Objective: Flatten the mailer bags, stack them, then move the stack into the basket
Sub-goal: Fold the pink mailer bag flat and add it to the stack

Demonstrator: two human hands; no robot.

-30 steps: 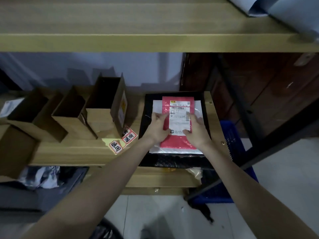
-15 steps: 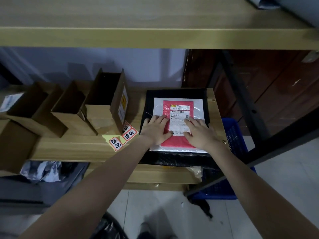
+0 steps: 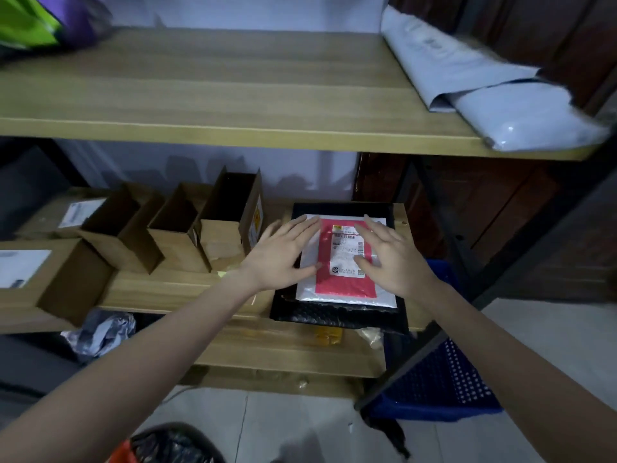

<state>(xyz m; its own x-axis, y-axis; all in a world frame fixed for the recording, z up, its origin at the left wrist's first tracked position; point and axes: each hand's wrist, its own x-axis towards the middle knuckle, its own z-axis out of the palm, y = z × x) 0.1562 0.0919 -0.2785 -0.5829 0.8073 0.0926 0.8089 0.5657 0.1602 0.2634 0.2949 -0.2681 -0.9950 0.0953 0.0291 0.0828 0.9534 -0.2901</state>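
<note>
A stack of mailer bags lies on the middle wooden shelf: a red mailer (image 3: 344, 289) with a white label on top, a white mailer (image 3: 309, 279) under it, and a black bubble mailer (image 3: 334, 317) at the bottom. My left hand (image 3: 280, 255) hovers flat with fingers spread over the stack's left edge. My right hand (image 3: 392, 255) is spread over the right side of the red mailer. Neither hand grips anything. A blue perforated basket (image 3: 444, 379) stands on the floor below right of the shelf.
Several open cardboard boxes (image 3: 177, 228) line the shelf left of the stack. Grey-white poly mailers (image 3: 484, 91) lie on the upper shelf (image 3: 233, 95) at the right. A crumpled grey bag (image 3: 100, 332) sits on the lower shelf, and a black frame post (image 3: 434, 222) stands at the right.
Both hands have lifted and spread apart from pressing the red mailer's middle. The camera has tilted up, showing the upper shelf top.
</note>
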